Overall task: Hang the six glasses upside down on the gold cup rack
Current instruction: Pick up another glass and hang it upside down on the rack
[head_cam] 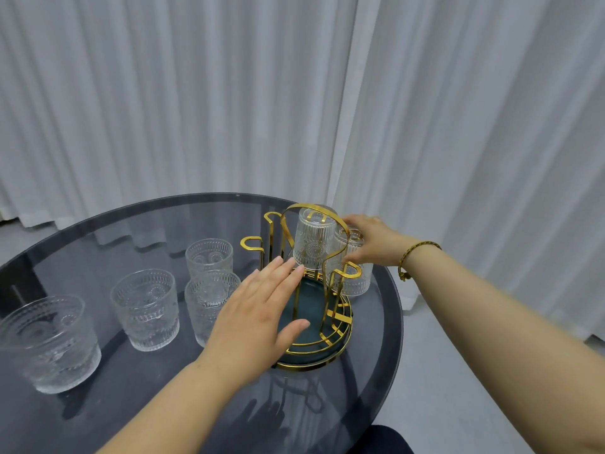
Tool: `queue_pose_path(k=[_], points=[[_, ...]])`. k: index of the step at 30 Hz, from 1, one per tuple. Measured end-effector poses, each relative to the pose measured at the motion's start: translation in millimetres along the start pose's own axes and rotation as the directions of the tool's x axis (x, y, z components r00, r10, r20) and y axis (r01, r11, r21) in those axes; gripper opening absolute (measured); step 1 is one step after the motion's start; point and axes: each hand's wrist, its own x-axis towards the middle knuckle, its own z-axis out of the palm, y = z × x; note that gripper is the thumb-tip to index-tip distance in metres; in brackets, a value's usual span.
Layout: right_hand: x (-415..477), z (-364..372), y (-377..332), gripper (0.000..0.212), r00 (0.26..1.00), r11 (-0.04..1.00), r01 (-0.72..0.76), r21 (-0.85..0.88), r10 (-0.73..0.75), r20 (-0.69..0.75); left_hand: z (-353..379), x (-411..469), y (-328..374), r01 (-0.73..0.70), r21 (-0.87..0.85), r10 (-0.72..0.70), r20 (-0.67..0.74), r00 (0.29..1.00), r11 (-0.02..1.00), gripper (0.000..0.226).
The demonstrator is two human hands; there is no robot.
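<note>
Two inverted glasses (pixel 316 239) on gold rack (pixel 314 335)

Left hand (pixel 258 309) flat with fingers spread; right hand (pixel 370 244) reaching forward, fingers curled.

Views: one, head-worn wide-angle.
Position: above near edge of round dark glass table (pixel 98 404).
Facing: forward and down, toward white pleated curtains (pixel 196 93).
Range: close, arm's reach.

— What sort of place is this?
— A home, likely a living or dining corner: sheer white pleated curtains (pixel 196 93) hang to the floor behind a round smoked-glass table (pixel 137 404).
— Anything else?
— Embossed clear drinking glasses (pixel 145 309) near its left edge.
</note>
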Motion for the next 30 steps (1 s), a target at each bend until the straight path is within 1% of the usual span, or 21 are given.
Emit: queue_pose_path(k=[2, 6, 8, 9, 10, 11, 12, 13, 14, 15, 16, 17, 19, 21, 22, 23, 24, 25, 26, 28, 30], points=[[-1, 0, -1, 0.074, 1.0, 1.0, -0.001, 0.018, 0.0, 0.006, 2, 0, -1, -0.006, -0.017, 0.006, 0.003, 1.0, 1.0, 0.071], [-11, -9, -4, 0.082, 0.998, 0.989, -0.039, 0.143, 0.046, -0.042, 4, -2, -5, -0.003, -0.227, 0.005, 0.005, 1.0, 0.974, 0.072], [-22, -16, -7, 0.078, 0.988, 0.985, -0.039, 0.17, 0.063, -0.139, 4, -9, -8, 0.022, -0.292, -0.022, 0.005, 1.0, 0.956, 0.072], [-29, -18, -8, 0.072, 0.971, 0.982, -0.022, 0.188, 0.065, -0.23, 2, -14, -10, 0.041, -0.308, -0.038, 0.014, 0.999, 0.951, 0.071], [-36, -18, -11, 0.064, 0.935, 0.976, 0.014, 0.217, 0.064, -0.349, 0, -20, -12, 0.059, -0.312, -0.056, 0.019, 0.998, 0.948, 0.069], [-44, -17, -17, 0.053, 0.873, 0.964, 0.074, 0.254, 0.06, -0.484, -4, -29, -15, 0.081, -0.299, -0.079, 0.018, 0.997, 0.951, 0.065], [-52, -14, -23, 0.041, 0.792, 0.943, 0.147, 0.297, 0.067, -0.607, -6, -36, -17, 0.101, -0.266, -0.1, 0.018, 0.995, 0.959, 0.062], [-60, -10, -32, 0.029, 0.717, 0.916, 0.226, 0.332, 0.075, -0.694, -10, -47, -21, 0.134, -0.222, -0.129, 0.036, 0.991, 0.966, 0.059], [-68, -4, -42, 0.022, 0.663, 0.887, 0.292, 0.358, 0.082, -0.744, -12, -56, -24, 0.162, -0.179, -0.153, 0.06, 0.986, 0.97, 0.06], [-75, 4, -52, 0.02, 0.634, 0.859, 0.348, 0.377, 0.08, -0.769, -14, -66, -28, 0.199, -0.153, -0.186, 0.094, 0.978, 0.968, 0.066], [-82, 14, -64, 0.022, 0.625, 0.831, 0.397, 0.39, 0.066, -0.778, -15, -78, -33, 0.232, -0.128, -0.218, 0.113, 0.969, 0.964, 0.073], [-88, 25, -75, 0.027, 0.626, 0.809, 0.437, 0.392, 0.039, -0.779, -15, -89, -38, 0.266, -0.111, -0.25, 0.141, 0.958, 0.957, 0.077], [-99, 53, -100, 0.033, 0.655, 0.769, 0.499, 0.4, -0.033, -0.755, -12, -112, -48, 0.315, -0.062, -0.299, 0.182, 0.937, 0.947, 0.08], [-103, 87, -120, 0.029, 0.716, 0.743, 0.515, 0.427, -0.1, -0.691, -6, -130, -58, 0.339, -0.032, -0.325, 0.212, 0.921, 0.94, 0.082], [-102, 107, -129, 0.026, 0.756, 0.738, 0.496, 0.457, -0.108, -0.646, -4, -139, -63, 0.359, -0.023, -0.345, 0.229, 0.91, 0.933, 0.083], [-100, 125, -135, 0.027, 0.798, 0.741, 0.449, 0.5, -0.081, -0.597, -1, -143, -66, 0.384, -0.021, -0.369, 0.234, 0.9, 0.923, 0.085], [-95, 142, -139, 0.034, 0.843, 0.745, 0.373, 0.553, -0.023, -0.538, 1, -147, -69, 0.415, -0.028, -0.398, 0.237, 0.886, 0.909, 0.087], [-89, 157, -143, 0.045, 0.882, 0.747, 0.281, 0.602, 0.046, -0.469, 5, -149, -72, 0.448, -0.034, -0.427, 0.244, 0.871, 0.894, 0.087], [-82, 170, -145, 0.058, 0.908, 0.765, 0.179, 0.619, 0.114, -0.403, 8, -150, -74, 0.457, -0.033, -0.435, 0.252, 0.864, 0.889, 0.082], [-64, 191, -149, 0.085, 0.925, 0.848, 0.015, 0.53, 0.19, -0.33, 15, -150, -78, 0.468, -0.038, -0.445, 0.249, 0.86, 0.883, 0.056], [-47, 206, -154, 0.101, 0.915, 0.928, -0.101, 0.359, 0.229, -0.333, 22, -153, -81, 0.493, -0.094, -0.449, 0.295, 0.843, 0.865, 0.055]])
